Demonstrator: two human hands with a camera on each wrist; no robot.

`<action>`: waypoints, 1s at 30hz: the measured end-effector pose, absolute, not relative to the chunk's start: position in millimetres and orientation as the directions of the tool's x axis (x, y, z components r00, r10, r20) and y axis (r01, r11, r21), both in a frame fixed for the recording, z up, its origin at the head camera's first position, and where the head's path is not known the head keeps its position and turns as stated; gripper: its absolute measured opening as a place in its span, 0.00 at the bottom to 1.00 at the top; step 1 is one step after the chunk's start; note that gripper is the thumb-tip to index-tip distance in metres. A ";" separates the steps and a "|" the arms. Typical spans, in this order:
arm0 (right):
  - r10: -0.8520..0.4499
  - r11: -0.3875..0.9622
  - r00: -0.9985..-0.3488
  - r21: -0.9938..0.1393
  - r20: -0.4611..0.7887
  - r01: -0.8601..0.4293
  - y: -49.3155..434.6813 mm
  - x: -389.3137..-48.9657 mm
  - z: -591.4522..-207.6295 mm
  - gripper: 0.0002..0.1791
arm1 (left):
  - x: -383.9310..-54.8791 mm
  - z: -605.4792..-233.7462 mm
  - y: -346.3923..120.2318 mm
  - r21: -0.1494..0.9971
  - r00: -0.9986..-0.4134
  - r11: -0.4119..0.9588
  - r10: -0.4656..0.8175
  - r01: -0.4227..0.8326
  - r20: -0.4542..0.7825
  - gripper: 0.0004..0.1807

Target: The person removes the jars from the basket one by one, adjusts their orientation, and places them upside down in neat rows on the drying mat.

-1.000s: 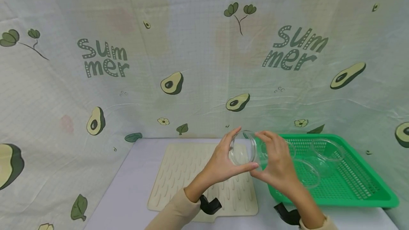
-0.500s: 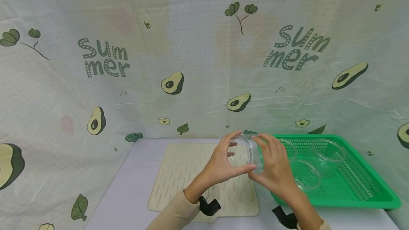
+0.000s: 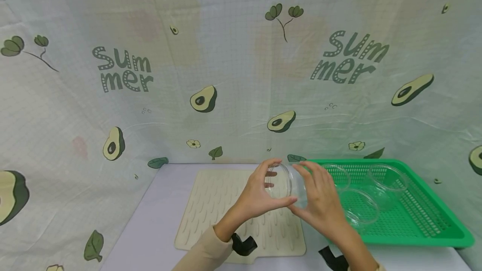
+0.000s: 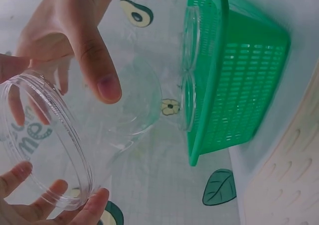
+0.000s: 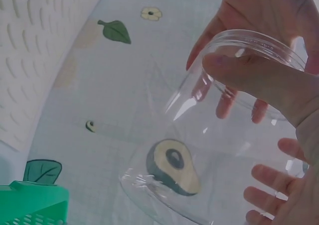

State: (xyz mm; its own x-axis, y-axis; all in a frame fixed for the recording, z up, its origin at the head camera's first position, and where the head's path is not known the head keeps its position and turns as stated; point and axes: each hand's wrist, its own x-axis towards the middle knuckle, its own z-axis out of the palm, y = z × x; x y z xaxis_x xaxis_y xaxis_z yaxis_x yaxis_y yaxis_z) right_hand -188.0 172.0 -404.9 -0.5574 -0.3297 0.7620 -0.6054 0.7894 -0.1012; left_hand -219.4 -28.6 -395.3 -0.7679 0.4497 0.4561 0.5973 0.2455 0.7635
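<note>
A clear plastic jar (image 3: 299,189) is held tilted on its side between both hands, above the ribbed mat. My left hand (image 3: 257,192) grips its ringed rim end, with thumb below and fingers around the ring. My right hand (image 3: 321,198) holds the body, thumb near the rim. The left wrist view shows the jar's clear wall (image 4: 134,105) and the double ring at its mouth; whether that ring is a separate lid, I cannot tell. In the right wrist view the jar (image 5: 224,150) appears see-through, with nothing visible inside.
To the right stands a green plastic basket (image 3: 410,233) with several clear round containers (image 3: 388,183) in it. A cream ribbed mat (image 3: 211,212) lies on the pale table (image 3: 150,221). A patterned cloth (image 3: 233,62) hangs behind.
Both hands have moved slightly down and left together with the jar. The right hand's grip now sits closer to the left hand. Basket and mat have stayed put.
</note>
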 end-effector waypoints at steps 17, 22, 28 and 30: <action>-0.256 0.680 -0.649 -0.344 0.716 -0.648 183.5 -183.2 -399.6 0.62 | -222.8 -393.4 -45.2 0.794 -0.790 0.219 0.418 0.567 0.449 0.46; -0.128 0.570 -0.712 -0.536 0.690 -0.622 186.3 -180.9 -402.1 0.64 | -222.3 -392.1 -49.1 0.799 -0.794 0.209 0.404 0.564 0.455 0.46; -0.001 0.491 -0.790 -0.688 0.613 -0.534 180.9 -177.9 -406.2 0.63 | -222.5 -390.7 -53.9 0.814 -0.803 0.187 0.388 0.550 0.453 0.45; 0.027 0.446 -0.820 -0.741 0.572 -0.502 178.7 -176.7 -406.7 0.60 | -222.2 -390.1 -55.4 0.818 -0.804 0.179 0.383 0.547 0.454 0.45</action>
